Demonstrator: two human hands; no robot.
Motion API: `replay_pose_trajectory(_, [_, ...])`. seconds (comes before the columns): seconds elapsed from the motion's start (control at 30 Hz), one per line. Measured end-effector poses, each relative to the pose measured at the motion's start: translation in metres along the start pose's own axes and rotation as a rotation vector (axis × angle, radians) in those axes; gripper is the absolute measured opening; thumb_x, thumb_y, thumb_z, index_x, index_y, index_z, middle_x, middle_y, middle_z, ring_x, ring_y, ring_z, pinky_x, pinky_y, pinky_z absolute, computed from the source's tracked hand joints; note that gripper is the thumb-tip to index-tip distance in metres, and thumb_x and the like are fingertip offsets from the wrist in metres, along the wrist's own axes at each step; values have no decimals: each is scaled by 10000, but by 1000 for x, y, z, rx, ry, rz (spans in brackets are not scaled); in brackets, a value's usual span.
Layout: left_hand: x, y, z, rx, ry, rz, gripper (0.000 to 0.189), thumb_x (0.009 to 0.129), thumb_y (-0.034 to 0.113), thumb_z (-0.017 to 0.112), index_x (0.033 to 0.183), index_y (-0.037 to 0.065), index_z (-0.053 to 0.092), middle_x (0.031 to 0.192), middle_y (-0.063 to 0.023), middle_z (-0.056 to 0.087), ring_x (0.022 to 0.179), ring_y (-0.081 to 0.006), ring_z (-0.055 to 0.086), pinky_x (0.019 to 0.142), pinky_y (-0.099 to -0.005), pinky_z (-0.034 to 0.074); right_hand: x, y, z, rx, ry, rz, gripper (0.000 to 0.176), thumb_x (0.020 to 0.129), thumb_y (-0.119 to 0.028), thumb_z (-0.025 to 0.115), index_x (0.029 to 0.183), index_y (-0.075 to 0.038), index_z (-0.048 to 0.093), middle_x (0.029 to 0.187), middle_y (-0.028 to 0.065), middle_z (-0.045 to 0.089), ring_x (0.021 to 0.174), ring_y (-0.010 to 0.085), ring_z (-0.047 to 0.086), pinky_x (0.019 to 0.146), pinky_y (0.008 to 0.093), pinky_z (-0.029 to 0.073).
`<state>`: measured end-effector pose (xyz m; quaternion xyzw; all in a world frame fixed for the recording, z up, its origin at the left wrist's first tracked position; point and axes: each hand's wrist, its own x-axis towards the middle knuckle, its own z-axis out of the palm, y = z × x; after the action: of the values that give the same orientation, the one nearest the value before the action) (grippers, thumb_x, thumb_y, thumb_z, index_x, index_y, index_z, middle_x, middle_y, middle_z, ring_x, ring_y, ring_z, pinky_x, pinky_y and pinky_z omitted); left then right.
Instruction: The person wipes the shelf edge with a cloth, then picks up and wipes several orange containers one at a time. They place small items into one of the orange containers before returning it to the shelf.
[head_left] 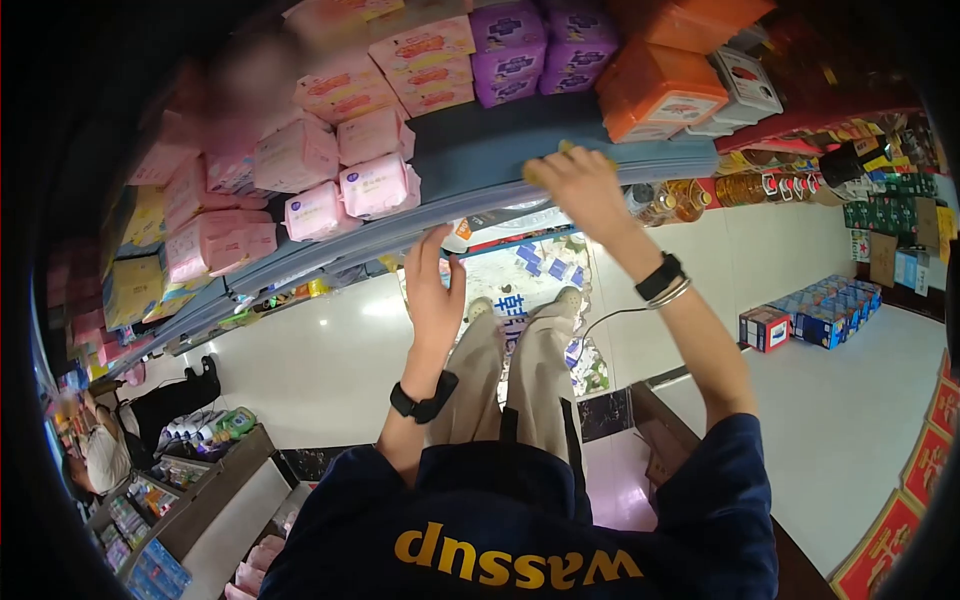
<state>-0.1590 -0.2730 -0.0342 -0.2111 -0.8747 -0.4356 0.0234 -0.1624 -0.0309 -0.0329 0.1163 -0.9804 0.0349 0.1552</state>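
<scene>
My right hand (582, 187) is at the front edge of the grey-blue shelf (470, 150), its fingers bent over a yellow cloth (541, 173) pressed on the shelf surface. Only small bits of the cloth show around the fingers. My left hand (436, 290) is raised just below the shelf's edge strip, fingers apart and holding nothing. Pink packs (378, 187) stand on the shelf to the left of the hands. Purple packs (508, 55) are behind, and orange boxes (660, 95) stand to the right.
Bottles of oil (688, 198) stand on a lower shelf at right. Boxed goods (835, 308) sit on the pale floor. Another person (110, 450) is at far left beside a lower display shelf. A cable (610, 318) hangs near my right forearm.
</scene>
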Motion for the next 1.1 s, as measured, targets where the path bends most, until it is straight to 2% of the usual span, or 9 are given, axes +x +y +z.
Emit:
replay_pose_trajectory(0.1, [22, 5, 14, 239, 13, 201, 524, 757, 5, 563, 1263, 20, 425, 1278, -153, 446, 1192, -334, 403, 980, -426, 327, -23, 40, -11, -98, 76, 11, 279, 728, -163, 578, 1006, -148, 579, 903, 11, 585, 893, 204, 539, 803, 346, 413])
replay_pose_trajectory(0.17, [31, -10, 22, 284, -39, 219, 549, 753, 19, 573, 1275, 8, 405, 1296, -152, 430, 1215, -336, 381, 996, -434, 310, -36, 57, -23, -85, -85, 156, 361, 693, -150, 628, 1051, -164, 582, 981, 10, 599, 959, 212, 529, 811, 351, 414])
replay_pose_trajectory(0.6, [35, -19, 27, 350, -120, 225, 586, 729, 16, 571, 1287, 35, 393, 1262, -137, 438, 1214, -323, 374, 995, -427, 303, -102, 163, -37, -244, -110, 498, 375, 711, -79, 608, 1072, -182, 592, 1071, -1, 590, 1021, 245, 514, 839, 397, 417])
replay_pose_trajectory(0.73, [36, -18, 24, 399, -130, 246, 574, 721, 27, 583, 1266, 14, 402, 1246, -133, 451, 1196, -308, 393, 994, -416, 314, -113, 188, -39, -386, -233, 802, 418, 712, -107, 616, 1123, -170, 575, 1133, 34, 573, 1046, 270, 508, 866, 386, 430])
replay_pose_trajectory(0.8, [37, -16, 21, 395, -145, 255, 593, 712, 31, 592, 1271, 13, 394, 1252, -135, 445, 1201, -311, 388, 997, -417, 312, -141, 207, -23, -396, -37, 1107, 409, 712, -168, 626, 1116, -140, 570, 1072, 72, 607, 989, 290, 551, 836, 398, 453])
replay_pose_trajectory(0.83, [37, -16, 20, 389, -162, 256, 612, 703, 35, 600, 1276, 11, 386, 1258, -136, 439, 1205, -314, 383, 999, -417, 310, -168, 223, -10, -256, 64, 1174, 398, 711, -236, 635, 1082, -100, 585, 962, 112, 642, 885, 328, 600, 777, 403, 480])
replay_pose_trajectory(0.9, [37, -15, 19, 400, -172, 258, 633, 692, 41, 610, 1281, 12, 379, 1262, -134, 436, 1208, -314, 378, 1000, -418, 309, -197, 209, 2, 63, 254, 1366, 420, 726, -330, 642, 1044, -62, 586, 950, 172, 635, 875, 354, 599, 782, 405, 468])
replay_pose_trajectory(1.0, [37, -13, 21, 410, -184, 252, 662, 675, 50, 626, 1285, 13, 371, 1267, -131, 430, 1214, -314, 371, 1002, -419, 305, -266, 155, 60, 599, 438, 1599, 523, 802, -451, 604, 974, 43, 620, 924, 176, 652, 862, 254, 630, 749, 359, 489])
replay_pose_trajectory(1.1, [36, -13, 22, 402, -182, 243, 676, 663, 56, 635, 1283, 13, 372, 1272, -132, 424, 1218, -318, 365, 1006, -420, 300, -314, 46, 100, 2043, 534, 1635, 409, 957, -329, 316, 1149, -23, 507, 1024, 191, 599, 896, 323, 613, 790, 470, 520])
